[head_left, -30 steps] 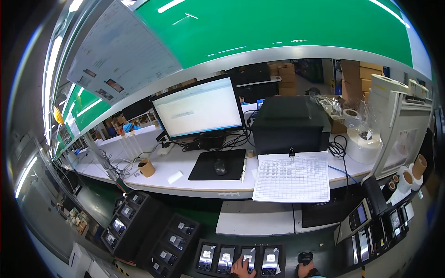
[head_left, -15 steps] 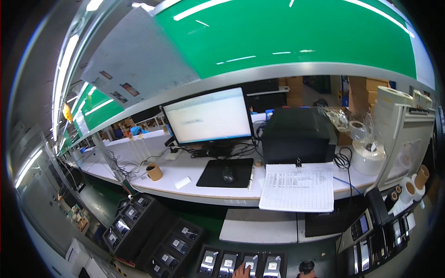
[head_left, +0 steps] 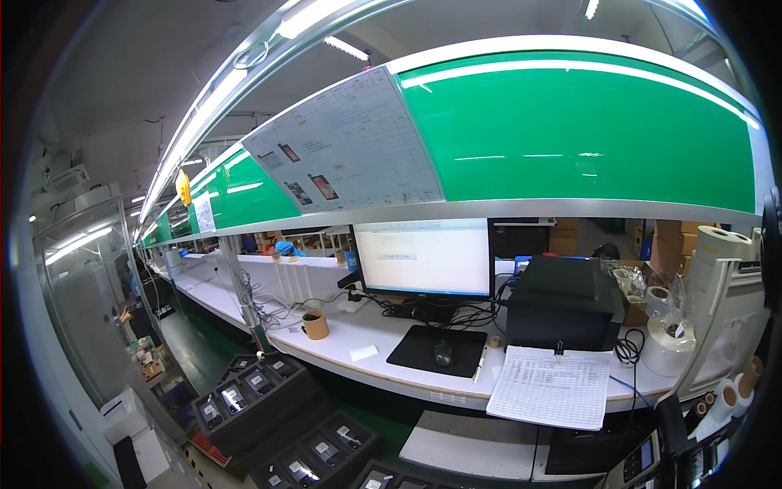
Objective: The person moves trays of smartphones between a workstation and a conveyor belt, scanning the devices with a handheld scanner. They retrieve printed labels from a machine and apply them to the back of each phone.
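Observation:
Neither of my hands shows in the head view now. In front of me runs a long white workbench [head_left: 371, 336] under a green overhead panel [head_left: 586, 130]. On the bench stand a lit computer monitor [head_left: 423, 259], a black mouse [head_left: 442, 352] on a black mouse pad [head_left: 423, 349], and a black box-shaped printer [head_left: 564, 314]. A clipboard with a printed sheet [head_left: 552, 386] hangs over the bench's front edge. Below the bench, black trays [head_left: 244, 391] hold several small devices with lit screens.
A roll of brown tape [head_left: 315, 324] and a white card [head_left: 363, 353] lie on the bench at left. White label rolls [head_left: 669, 341] and a pale machine [head_left: 733, 301] stand at right. A handset with a keypad [head_left: 637, 461] sits at lower right. An aisle with boxes [head_left: 130, 407] runs at left.
The view has tilted upward and to the left. My fingers, seen at the lower edge by the trays of devices before, have dropped out of the picture.

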`<action>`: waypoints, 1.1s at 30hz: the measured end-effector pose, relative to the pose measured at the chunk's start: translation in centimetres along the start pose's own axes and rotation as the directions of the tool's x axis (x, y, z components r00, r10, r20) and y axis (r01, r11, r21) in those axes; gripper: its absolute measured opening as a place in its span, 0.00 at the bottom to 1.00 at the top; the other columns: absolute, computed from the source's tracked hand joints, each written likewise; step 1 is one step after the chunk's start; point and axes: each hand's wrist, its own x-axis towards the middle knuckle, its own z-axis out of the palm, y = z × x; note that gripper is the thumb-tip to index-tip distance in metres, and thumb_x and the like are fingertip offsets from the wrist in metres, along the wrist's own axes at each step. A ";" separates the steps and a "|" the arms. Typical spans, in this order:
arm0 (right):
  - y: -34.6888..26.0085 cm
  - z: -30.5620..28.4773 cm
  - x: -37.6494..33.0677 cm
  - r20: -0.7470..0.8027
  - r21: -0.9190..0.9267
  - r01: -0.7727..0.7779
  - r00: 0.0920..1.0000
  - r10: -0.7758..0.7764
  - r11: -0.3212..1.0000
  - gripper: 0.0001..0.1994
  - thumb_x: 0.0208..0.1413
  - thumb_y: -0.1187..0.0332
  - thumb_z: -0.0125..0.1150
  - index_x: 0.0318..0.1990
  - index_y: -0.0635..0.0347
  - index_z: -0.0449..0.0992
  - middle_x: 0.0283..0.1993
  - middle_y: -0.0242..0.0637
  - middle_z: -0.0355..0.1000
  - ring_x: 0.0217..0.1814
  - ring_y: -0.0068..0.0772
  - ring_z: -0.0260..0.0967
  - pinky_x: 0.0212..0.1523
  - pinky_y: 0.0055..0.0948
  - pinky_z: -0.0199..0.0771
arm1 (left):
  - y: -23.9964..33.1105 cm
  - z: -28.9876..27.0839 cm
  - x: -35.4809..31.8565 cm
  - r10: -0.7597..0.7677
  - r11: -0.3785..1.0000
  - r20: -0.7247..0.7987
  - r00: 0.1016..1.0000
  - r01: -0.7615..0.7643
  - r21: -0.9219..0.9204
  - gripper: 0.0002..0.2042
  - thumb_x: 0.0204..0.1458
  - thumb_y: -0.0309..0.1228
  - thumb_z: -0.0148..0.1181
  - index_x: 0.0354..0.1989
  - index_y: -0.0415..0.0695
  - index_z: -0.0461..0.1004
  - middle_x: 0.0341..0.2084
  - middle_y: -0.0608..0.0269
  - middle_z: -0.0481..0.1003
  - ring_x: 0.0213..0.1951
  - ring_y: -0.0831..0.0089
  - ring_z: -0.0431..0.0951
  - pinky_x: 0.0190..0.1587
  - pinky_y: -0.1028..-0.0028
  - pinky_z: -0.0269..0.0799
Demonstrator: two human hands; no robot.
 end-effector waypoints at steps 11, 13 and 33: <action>0.1 -12.9 5.0 -0.321 0.915 0.089 0.752 0.576 0.394 0.23 0.67 0.62 0.65 0.62 0.70 0.71 0.48 0.48 0.78 0.46 0.39 0.74 0.46 0.36 0.76 | 1.1 -2.8 0.2 0.031 0.978 -0.157 0.987 -0.063 -0.201 0.35 0.48 0.42 0.65 0.67 0.42 0.67 0.65 0.43 0.65 0.65 0.41 0.65 0.68 0.48 0.62; -0.6 -14.8 5.3 -0.356 0.902 0.115 0.744 0.565 0.417 0.23 0.68 0.62 0.64 0.62 0.70 0.72 0.50 0.47 0.78 0.46 0.38 0.74 0.46 0.35 0.77 | 1.4 -4.5 0.2 0.049 0.908 -0.210 0.976 -0.131 -0.398 0.33 0.50 0.38 0.64 0.67 0.42 0.67 0.64 0.43 0.67 0.64 0.42 0.66 0.68 0.50 0.62; -2.7 -16.3 7.1 -0.284 0.952 0.140 0.734 0.616 0.273 0.22 0.69 0.63 0.61 0.63 0.70 0.72 0.50 0.39 0.79 0.42 0.32 0.74 0.42 0.32 0.77 | 1.8 -5.4 -0.1 -0.020 0.863 -0.255 0.967 -0.111 -0.492 0.26 0.52 0.32 0.61 0.61 0.40 0.69 0.57 0.38 0.70 0.59 0.40 0.70 0.63 0.53 0.68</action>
